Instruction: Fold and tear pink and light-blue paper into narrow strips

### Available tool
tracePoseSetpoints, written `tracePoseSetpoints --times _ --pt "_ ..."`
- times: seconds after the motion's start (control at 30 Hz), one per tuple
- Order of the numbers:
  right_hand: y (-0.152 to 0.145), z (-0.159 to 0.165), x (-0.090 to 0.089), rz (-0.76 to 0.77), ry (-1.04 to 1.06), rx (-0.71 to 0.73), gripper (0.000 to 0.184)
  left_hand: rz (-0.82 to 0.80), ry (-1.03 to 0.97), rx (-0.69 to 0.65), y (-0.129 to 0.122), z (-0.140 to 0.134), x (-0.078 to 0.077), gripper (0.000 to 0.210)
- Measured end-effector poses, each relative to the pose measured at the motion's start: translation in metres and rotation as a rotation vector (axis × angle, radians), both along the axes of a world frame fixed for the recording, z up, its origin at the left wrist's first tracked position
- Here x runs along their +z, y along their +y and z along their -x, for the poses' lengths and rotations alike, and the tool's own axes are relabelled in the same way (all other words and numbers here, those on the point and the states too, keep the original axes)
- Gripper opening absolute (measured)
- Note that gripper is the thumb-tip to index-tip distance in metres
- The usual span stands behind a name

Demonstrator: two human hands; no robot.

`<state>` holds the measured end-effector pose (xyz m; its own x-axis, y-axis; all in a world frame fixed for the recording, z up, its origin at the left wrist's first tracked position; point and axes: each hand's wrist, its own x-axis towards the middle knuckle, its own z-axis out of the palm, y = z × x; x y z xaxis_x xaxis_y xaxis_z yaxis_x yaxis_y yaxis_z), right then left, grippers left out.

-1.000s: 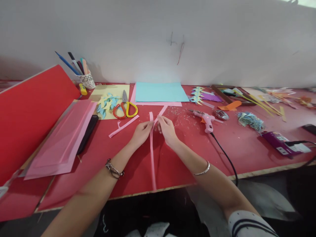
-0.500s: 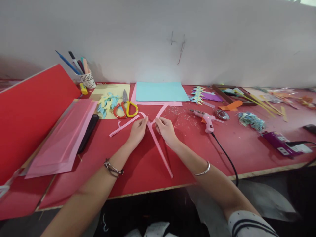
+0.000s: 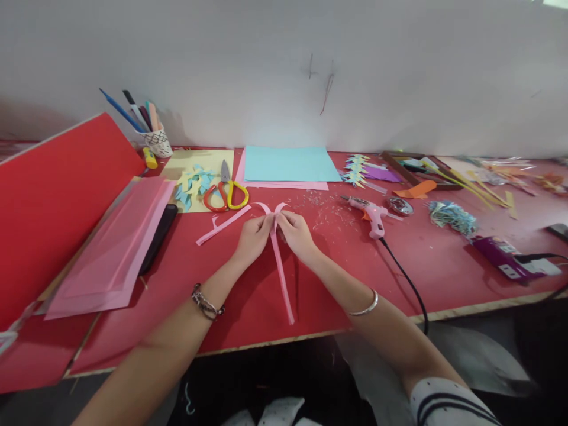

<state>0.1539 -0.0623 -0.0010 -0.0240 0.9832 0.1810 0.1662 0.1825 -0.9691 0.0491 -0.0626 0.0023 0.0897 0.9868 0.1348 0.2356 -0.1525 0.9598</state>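
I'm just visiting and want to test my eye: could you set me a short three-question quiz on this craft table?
1. True or false: both hands pinch the pink strip.
2. Which lies right of the right hand: A scissors, B glue gun, C pen cup?
3. What colour is the sheet on top at the wall?

Key:
1. True; the left hand pinches it too.
2. B, glue gun.
3. Light blue sheet.
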Motion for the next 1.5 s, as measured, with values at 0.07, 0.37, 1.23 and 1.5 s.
tracePoseSetpoints --times 0.07,0.37,1.23,1.5 --pt "-0.0008 0.0 0.0001 0.026 -0.004 0.007 0.028 -0.013 -0.004 0.023 0.0003 0.0007 0.0 0.037" --pt "-0.0017 0.0002 0.0059 0.076 0.109 -0.097 0.027 0.004 -0.004 -0.03 0.002 0.0012 -0.003 0.037" --pt "0.0011 -0.0005 0.0018 0.05 0.135 -0.096 0.03 -0.103 0.03 -0.01 0.0022 0.0015 -0.0028 0.027" --pt "-0.0008 -0.0013 0.0036 -0.003 0.128 -0.078 0.029 -0.053 0.044 -0.104 -0.0003 -0.0013 -0.0025 0.032"
